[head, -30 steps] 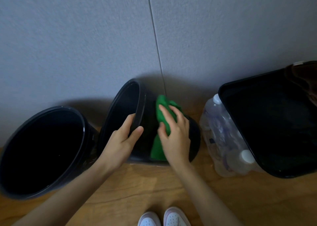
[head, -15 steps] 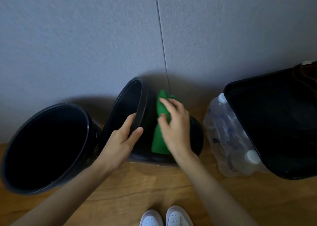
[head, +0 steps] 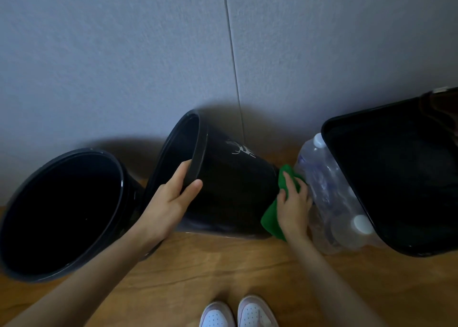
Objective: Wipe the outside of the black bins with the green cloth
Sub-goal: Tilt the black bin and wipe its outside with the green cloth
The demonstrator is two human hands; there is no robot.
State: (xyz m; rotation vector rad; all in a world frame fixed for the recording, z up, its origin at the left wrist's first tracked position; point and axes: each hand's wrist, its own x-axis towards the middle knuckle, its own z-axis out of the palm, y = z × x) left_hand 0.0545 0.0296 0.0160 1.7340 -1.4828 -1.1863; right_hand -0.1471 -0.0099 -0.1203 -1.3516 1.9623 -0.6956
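The person is holding a round black plastic bin [head: 230,185] tipped on its side on the wooden floor [head: 198,272], with its mouth turned to the left. The left hand [head: 171,202] is gripping the rim of this bin: the thumb is lying on the outside and the fingers are curling over the edge to the inside, so the hand is closed firmly on the rim. The right hand [head: 293,205] is pressing a bright green cloth [head: 271,218] against the bottom end of the bin, with the fingers spread nearly flat over the cloth and not wrapped around it. Part of the cloth is hanging down under the palm.

A second round black bin [head: 64,212] is standing just beside the first one on the left, also leaning. On the right, a pack of clear plastic bottles [head: 332,197] is lying very near the right hand, and a rectangular black bin [head: 396,178] is resting behind it.

I think some risks are present here. The flat hand is holding the cloth only by pressure, so the cloth may slip away during a fast stroke. The knuckles may hit the bottles because little space is left there. If the left hand is loosening, the tilted bin may roll.
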